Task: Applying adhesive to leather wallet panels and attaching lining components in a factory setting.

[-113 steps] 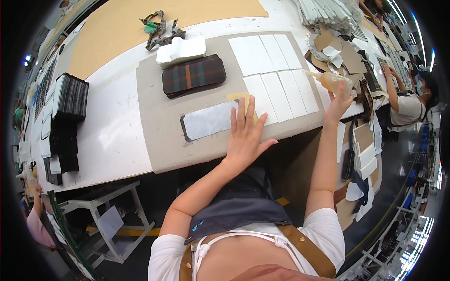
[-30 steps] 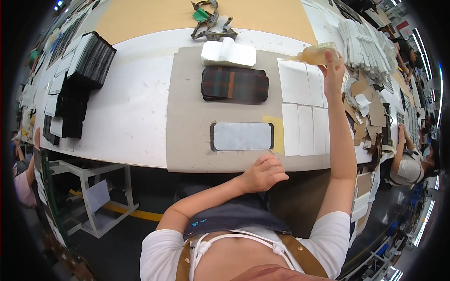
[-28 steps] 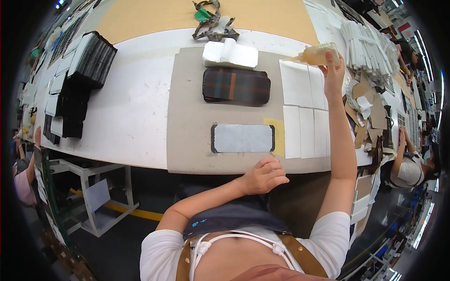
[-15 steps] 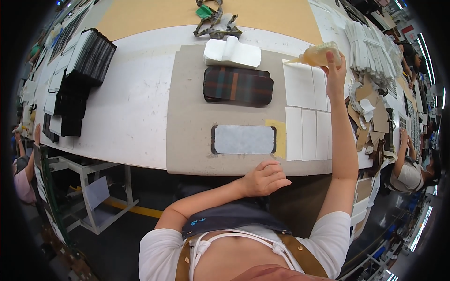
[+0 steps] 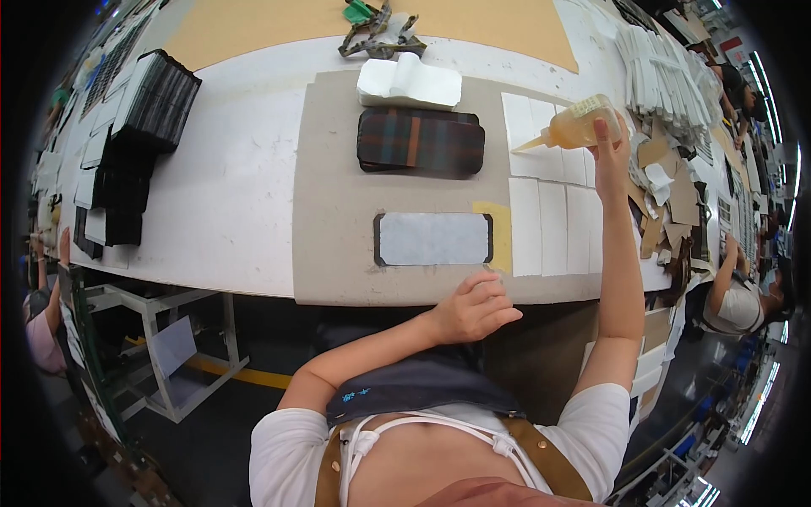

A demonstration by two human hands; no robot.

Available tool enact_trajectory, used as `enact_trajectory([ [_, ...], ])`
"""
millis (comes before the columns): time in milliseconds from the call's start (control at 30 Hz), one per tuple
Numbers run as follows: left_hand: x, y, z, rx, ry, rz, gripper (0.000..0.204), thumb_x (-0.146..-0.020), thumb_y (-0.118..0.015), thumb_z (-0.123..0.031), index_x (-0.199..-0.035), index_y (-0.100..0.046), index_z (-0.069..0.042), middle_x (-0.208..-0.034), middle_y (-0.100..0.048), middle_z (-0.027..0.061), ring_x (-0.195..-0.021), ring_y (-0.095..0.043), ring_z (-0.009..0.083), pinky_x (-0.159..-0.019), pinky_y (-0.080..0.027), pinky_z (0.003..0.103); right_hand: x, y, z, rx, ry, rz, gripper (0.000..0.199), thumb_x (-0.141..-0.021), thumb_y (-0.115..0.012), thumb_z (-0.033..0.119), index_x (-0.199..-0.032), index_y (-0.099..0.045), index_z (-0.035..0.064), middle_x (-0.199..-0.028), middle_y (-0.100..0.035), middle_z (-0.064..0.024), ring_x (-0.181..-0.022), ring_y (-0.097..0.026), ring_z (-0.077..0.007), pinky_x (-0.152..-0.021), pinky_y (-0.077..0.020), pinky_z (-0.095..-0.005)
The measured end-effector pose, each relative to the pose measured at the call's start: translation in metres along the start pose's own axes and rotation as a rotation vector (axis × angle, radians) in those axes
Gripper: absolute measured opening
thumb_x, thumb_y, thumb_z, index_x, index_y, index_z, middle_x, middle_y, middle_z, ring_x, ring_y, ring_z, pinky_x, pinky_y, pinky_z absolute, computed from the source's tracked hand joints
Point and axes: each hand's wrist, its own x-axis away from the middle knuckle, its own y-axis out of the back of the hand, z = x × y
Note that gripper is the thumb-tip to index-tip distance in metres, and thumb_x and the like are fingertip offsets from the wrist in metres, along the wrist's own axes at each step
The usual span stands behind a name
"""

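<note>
One glue bottle (image 5: 577,123) in right hand (image 5: 610,145).

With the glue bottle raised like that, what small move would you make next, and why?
Probably bring the right hand down toward the grey-white panel on the cardboard mat. The glue bottle is held above the white sheets, its nozzle pointing left, and the panel lies bare. The left hand rests at the table edge, apart from the panel, free to steady it.
</note>
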Motion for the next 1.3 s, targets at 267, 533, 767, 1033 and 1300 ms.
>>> enact_trajectory([
  [267,-0.002,0.0,0.0,-0.007,0.003,-0.007,0.035,-0.077,-0.07,-0.004,-0.109,-0.064,-0.017,-0.094,-0.062,-0.0028,-0.093,-0.06,0.0162,-0.106,-0.043,0.044,0.025,0.017,0.002,-0.206,-0.084,0.037,0.062,-0.096,-0.066,0.049,-0.132,-0.052,0.0014,-0.121,-0.062,-0.0088,-0.111,-0.065,-0.0202,-0.097,-0.0545,-0.0363],
  [533,-0.004,0.001,-0.001,-0.005,0.014,-0.012,0.034,-0.078,-0.07,-0.004,-0.108,-0.064,-0.018,-0.093,-0.061,-0.0036,-0.092,-0.06,0.0159,-0.106,-0.044,0.044,-0.044,0.018,-0.008,-0.334,0.02,-0.1,0.06,-0.088,-0.078,0.042,-0.124,-0.054,-0.0008,-0.119,-0.061,-0.0109,-0.112,-0.064,-0.0221,-0.097,-0.0568,-0.0403],
  [767,-0.002,0.0,0.0,-0.004,0.009,-0.023,0.035,-0.078,-0.069,-0.004,-0.109,-0.065,-0.018,-0.093,-0.061,-0.0035,-0.092,-0.06,0.0159,-0.106,-0.043,0.045,-0.072,0.003,-0.018,-0.159,0.042,-0.183,0.076,-0.082,-0.081,0.05,-0.129,-0.047,0.0009,-0.121,-0.058,-0.0122,-0.114,-0.062,-0.0218,-0.097,-0.056,-0.0399],
  [1033,-0.001,0.001,0.0,0.014,0.009,-0.005,0.035,-0.077,-0.069,-0.004,-0.11,-0.065,-0.017,-0.094,-0.061,-0.002,-0.093,-0.06,0.0169,-0.106,-0.044,0.046,-0.069,0.002,-0.017,-0.072,0.024,-0.177,0.076,-0.081,-0.079,0.057,-0.127,-0.05,0.0027,-0.121,-0.058,-0.0115,-0.115,-0.061,-0.0223,-0.097,-0.0551,-0.0384],
  [1300,-0.002,0.001,-0.001,-0.004,0.013,-0.013,0.034,-0.077,-0.069,-0.003,-0.109,-0.064,-0.016,-0.092,-0.061,-0.0022,-0.093,-0.06,0.0172,-0.106,-0.044,0.046,-0.047,0.022,-0.021,0.006,0.013,-0.133,0.078,-0.084,-0.077,0.055,-0.13,-0.049,-0.0013,-0.119,-0.059,-0.0136,-0.109,-0.063,-0.021,-0.088,-0.0585,-0.0349],
])
